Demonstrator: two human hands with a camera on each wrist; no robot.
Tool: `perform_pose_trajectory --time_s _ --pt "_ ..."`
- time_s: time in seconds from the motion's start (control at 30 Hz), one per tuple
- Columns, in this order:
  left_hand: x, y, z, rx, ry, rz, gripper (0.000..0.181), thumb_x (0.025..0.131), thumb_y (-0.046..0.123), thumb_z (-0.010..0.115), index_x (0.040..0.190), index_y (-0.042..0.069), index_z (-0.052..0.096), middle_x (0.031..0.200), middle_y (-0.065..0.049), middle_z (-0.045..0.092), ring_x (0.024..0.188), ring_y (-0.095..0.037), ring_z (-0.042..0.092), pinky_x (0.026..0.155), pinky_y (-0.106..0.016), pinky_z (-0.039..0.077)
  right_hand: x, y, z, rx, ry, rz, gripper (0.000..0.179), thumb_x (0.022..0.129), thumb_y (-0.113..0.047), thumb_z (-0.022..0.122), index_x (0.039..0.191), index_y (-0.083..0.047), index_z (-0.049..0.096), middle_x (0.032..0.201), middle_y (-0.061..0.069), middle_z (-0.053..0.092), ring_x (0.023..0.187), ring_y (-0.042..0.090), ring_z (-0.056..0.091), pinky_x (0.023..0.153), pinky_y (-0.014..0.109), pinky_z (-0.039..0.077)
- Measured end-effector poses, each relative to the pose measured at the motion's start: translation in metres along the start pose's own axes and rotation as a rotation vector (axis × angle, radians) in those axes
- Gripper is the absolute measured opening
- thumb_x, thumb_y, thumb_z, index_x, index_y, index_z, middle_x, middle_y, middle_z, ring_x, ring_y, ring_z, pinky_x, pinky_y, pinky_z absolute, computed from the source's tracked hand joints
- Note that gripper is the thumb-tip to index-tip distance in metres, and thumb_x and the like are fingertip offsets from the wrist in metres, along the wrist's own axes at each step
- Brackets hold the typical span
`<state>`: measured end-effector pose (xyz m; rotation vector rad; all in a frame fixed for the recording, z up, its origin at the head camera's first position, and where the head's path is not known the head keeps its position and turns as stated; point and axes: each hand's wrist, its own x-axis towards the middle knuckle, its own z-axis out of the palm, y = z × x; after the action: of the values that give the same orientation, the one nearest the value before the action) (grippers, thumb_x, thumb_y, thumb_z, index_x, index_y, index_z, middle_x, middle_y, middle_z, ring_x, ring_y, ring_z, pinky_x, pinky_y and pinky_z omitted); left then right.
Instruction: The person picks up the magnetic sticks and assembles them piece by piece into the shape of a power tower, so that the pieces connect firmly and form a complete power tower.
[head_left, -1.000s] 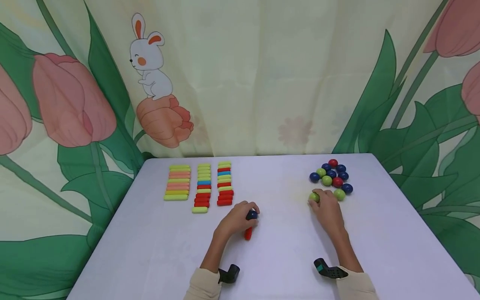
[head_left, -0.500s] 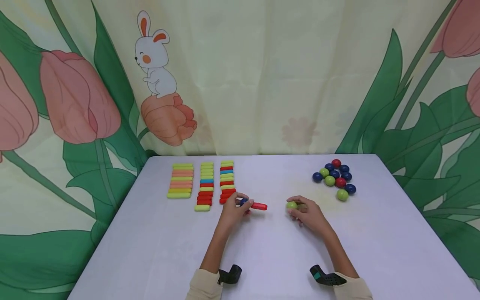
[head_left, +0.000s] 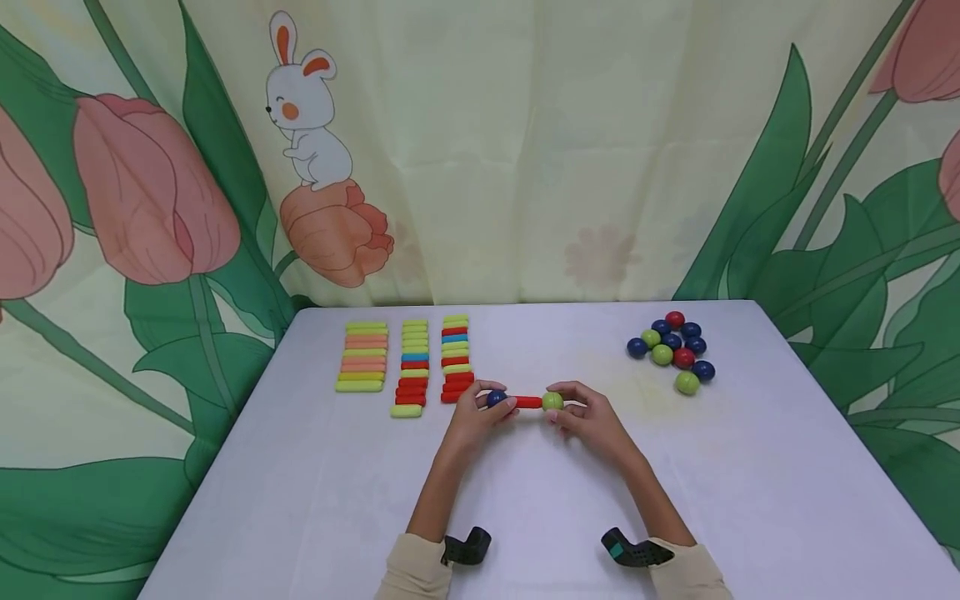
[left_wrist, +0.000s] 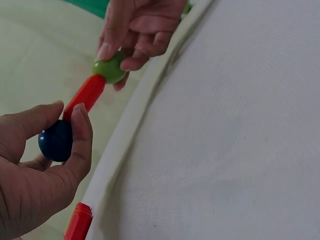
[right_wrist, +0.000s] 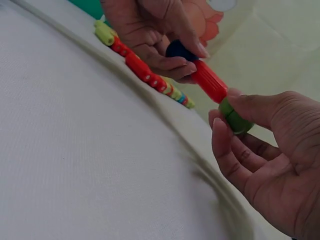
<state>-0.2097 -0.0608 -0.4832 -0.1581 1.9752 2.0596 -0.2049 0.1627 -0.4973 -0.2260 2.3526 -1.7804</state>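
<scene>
My left hand [head_left: 471, 421] pinches a dark blue ball [left_wrist: 56, 141] between thumb and fingers. A ridged red stick [right_wrist: 210, 81] runs from that ball toward the right. At its other end sits a green ball [head_left: 552, 401], pinched by the thumb and fingers of my right hand [head_left: 592, 423]. In both wrist views the red stick's end meets the green ball. The three pieces line up nearly level, held over the middle of the table.
On the left, sticks lie in three columns: a long-stick column [head_left: 363, 364], a middle column [head_left: 409, 382] and a right column [head_left: 455, 354] beside my left hand. Loose blue, red and green balls, among them a green one [head_left: 687, 382], cluster at the back right of the white table [head_left: 315, 500].
My right hand has picked a green ball from the cluster and brought it left to the red stick's free end. My left hand has turned the blue ball and stick from pointing down to sideways.
</scene>
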Motion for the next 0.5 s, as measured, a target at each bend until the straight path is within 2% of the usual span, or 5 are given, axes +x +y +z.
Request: perform_pose_trajectory --time_s 0.13,0.23,0.37,0.5 --pt "-0.001 -0.001 0.001 0.003 -0.006 0.003 0.038 0.087 0.019 0.074 0.119 0.010 0.057 0.115 -0.014 0.063 0.095 -0.019 0.070 0.088 -0.031 0.056 0.000 0.000 0.001 0.004 0.010 0.006 0.047 0.090 -0.022 0.071 0.132 -0.010 0.055 0.129 0.018 0.056 0.088 0.028 0.069 0.072 0.022 0.056" --pt "-0.001 -0.002 0.000 0.066 -0.020 0.008 0.036 0.087 0.018 0.075 0.119 0.012 0.059 0.119 -0.013 0.061 0.102 -0.021 0.066 0.088 -0.032 0.057 0.000 0.002 -0.001 0.012 0.004 0.013 0.047 0.090 -0.021 0.071 0.132 -0.010 0.055 0.129 0.018 0.056 0.091 0.028 0.069 0.073 0.022 0.057" --pt "-0.001 -0.004 -0.002 0.229 -0.031 0.020 0.034 0.086 0.020 0.076 0.117 0.019 0.062 0.122 -0.010 0.058 0.108 -0.023 0.059 0.085 -0.034 0.057 0.000 0.006 -0.005 0.017 -0.012 0.024 0.046 0.091 -0.020 0.070 0.132 -0.009 0.054 0.130 0.018 0.054 0.090 0.027 0.068 0.073 0.022 0.056" --pt "-0.002 -0.006 -0.003 0.408 -0.034 0.043 0.035 0.085 0.019 0.076 0.118 0.019 0.063 0.122 -0.010 0.059 0.096 -0.019 0.062 0.079 -0.032 0.058 -0.001 0.010 -0.007 0.001 -0.011 0.035 0.045 0.091 -0.023 0.070 0.131 -0.009 0.055 0.127 0.017 0.055 0.085 0.024 0.066 0.070 0.022 0.056"
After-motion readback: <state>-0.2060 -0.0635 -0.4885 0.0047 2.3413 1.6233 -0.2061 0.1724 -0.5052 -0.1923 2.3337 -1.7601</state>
